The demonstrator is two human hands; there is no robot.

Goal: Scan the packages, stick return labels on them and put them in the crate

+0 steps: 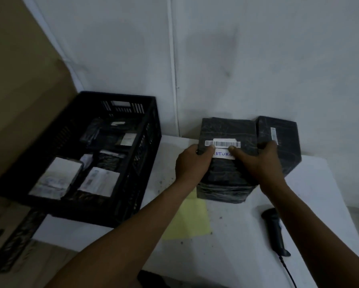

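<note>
- A person is standing at a white desk (pixel 247 235), seen from above, working in dim light.
- Both hands are gripping 1 black-wrapped package (pixel 226 173) on the desk: the left hand (pixel 192 165) is curling round its left side, the right hand (pixel 257 163) round its right side, thumbs on top.
- A white label (pixel 224 155) reading "RETUR" is sitting on top, between the thumbs, just below a barcode strip (pixel 222 144). Labelling is looking done.
- A second package (pixel 282 142) is waiting just behind to the right, touching the first; no return label is showing on it.
- The black crate (pixel 145 163) is sitting to the left, already holding several packages.
- The scanner (pixel 275 231) is lying unused near the desk's front edge.
- A yellow sheet (pixel 189 221) is lying in front of the held package.
- Judging by this, 1 package is ready for the crate and at least 1 is remaining.
</note>
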